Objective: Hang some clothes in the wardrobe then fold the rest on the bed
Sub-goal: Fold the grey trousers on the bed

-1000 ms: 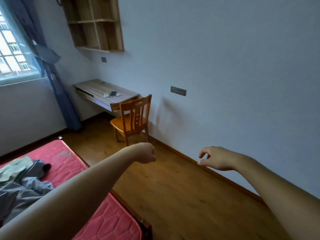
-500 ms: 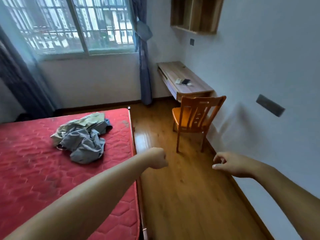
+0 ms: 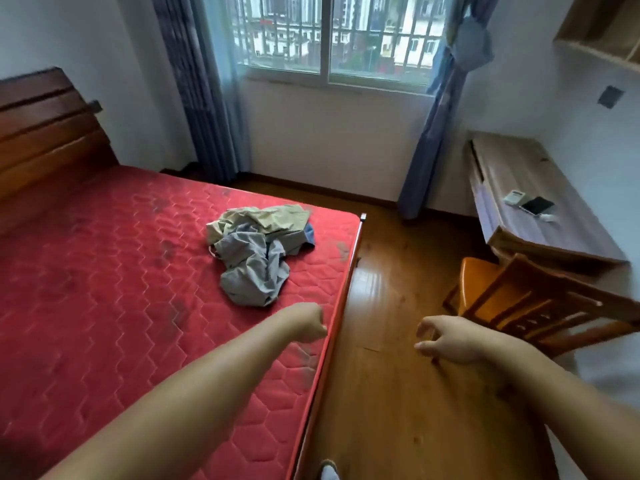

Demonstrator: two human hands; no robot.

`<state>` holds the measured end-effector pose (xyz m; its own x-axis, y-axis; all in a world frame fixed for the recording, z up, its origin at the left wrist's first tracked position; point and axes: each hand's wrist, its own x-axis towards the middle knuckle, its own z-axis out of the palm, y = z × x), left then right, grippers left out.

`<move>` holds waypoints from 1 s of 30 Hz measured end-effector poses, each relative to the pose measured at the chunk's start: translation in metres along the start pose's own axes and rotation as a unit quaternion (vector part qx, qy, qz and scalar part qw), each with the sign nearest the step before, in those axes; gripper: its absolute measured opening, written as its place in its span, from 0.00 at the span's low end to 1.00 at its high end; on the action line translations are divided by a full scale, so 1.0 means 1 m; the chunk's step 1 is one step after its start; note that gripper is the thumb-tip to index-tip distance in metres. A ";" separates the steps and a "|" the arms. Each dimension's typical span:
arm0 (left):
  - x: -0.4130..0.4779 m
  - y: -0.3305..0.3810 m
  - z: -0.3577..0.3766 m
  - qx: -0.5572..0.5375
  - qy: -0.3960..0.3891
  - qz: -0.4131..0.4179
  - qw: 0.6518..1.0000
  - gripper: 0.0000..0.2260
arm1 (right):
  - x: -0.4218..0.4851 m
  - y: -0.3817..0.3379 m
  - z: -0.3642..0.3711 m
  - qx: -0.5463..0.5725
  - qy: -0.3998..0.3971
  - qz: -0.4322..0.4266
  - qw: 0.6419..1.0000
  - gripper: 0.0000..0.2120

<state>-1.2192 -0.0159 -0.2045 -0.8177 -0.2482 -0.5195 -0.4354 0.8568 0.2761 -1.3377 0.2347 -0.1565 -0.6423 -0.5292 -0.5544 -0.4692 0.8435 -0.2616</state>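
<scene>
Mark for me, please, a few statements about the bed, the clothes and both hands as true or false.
1. The clothes lie in a heap on the red bed. True.
2. The left hand grips a shirt. False: it is curled and holds nothing.
3. The chair stands by the desk. True.
4. The right hand holds a hanger. False: it holds nothing, fingers loosely curled.
5. The phone lies on the bed. False: it lies on the desk.
</scene>
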 end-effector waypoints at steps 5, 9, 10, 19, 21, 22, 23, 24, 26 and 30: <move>0.054 -0.057 -0.039 -0.036 0.008 -0.080 0.996 0.11 | 0.111 -0.040 -0.052 -0.054 -0.016 -0.049 0.997 0.20; 0.082 -0.099 -0.060 -0.074 0.027 -0.145 0.986 0.15 | 0.186 -0.086 -0.081 -0.109 -0.069 -0.120 0.984 0.16; 0.088 -0.109 -0.062 -0.084 0.033 -0.162 0.983 0.15 | 0.207 -0.097 -0.085 -0.128 -0.077 -0.142 0.979 0.17; 0.175 -0.182 -0.055 -0.186 0.043 -0.332 0.924 0.19 | 0.417 -0.193 -0.076 -0.273 -0.166 -0.294 0.901 0.23; 0.208 -0.194 -0.053 -0.224 0.040 -0.363 0.904 0.20 | 0.469 -0.209 -0.075 -0.286 -0.181 -0.321 0.885 0.23; 0.224 -0.201 -0.052 -0.244 0.037 -0.377 0.893 0.21 | 0.493 -0.216 -0.070 -0.291 -0.188 -0.330 0.878 0.22; 0.243 -0.207 -0.049 -0.262 0.036 -0.390 0.882 0.22 | 0.517 -0.221 -0.066 -0.297 -0.196 -0.338 0.871 0.23; 0.262 -0.215 -0.045 -0.281 0.036 -0.403 0.870 0.24 | 0.540 -0.224 -0.062 -0.309 -0.207 -0.341 0.863 0.23; 0.300 -0.229 -0.036 -0.306 0.036 -0.419 0.854 0.26 | 0.585 -0.228 -0.047 -0.334 -0.221 -0.345 0.849 0.24; 0.362 -0.262 0.001 -0.310 0.024 -0.458 0.833 0.28 | 0.661 -0.232 0.005 -0.361 -0.233 -0.356 0.830 0.26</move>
<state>-1.4006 -0.3300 -0.4652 -0.0439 -0.6991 -0.7137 -0.9833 -0.0959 0.1544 -1.6503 -0.3105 -0.4661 0.1790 -0.6348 -0.7516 -0.9780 -0.0317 -0.2061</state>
